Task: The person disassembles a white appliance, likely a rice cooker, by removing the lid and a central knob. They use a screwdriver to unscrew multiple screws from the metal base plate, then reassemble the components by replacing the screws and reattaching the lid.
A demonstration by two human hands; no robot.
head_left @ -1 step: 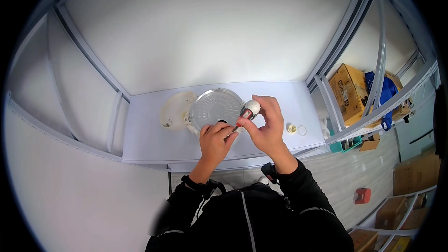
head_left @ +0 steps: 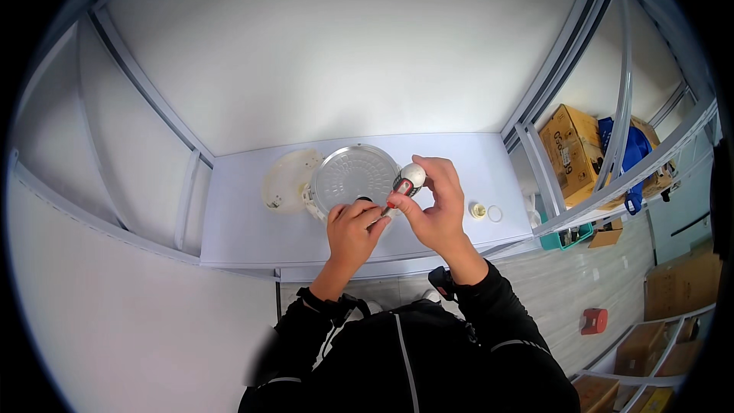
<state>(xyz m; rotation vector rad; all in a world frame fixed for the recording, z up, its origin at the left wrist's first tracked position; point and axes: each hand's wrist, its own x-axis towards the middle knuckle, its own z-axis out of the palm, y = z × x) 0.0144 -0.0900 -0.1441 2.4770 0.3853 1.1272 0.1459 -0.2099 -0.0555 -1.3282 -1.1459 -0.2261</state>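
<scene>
Your right hand (head_left: 442, 213) holds a screwdriver (head_left: 410, 180); I can't tell if your left hand (head_left: 351, 235), near its tip, grips anything

In front of me stretched a smooth, pale counter (head_left: 241, 237). Left of its middle lay a ribbed metal disc (head_left: 352, 168), with a cream disc (head_left: 284, 177) close against its left side. Well apart, toward my right, sat a small yellowish cap (head_left: 478, 209) just beside a thin ring (head_left: 495, 214).
</scene>
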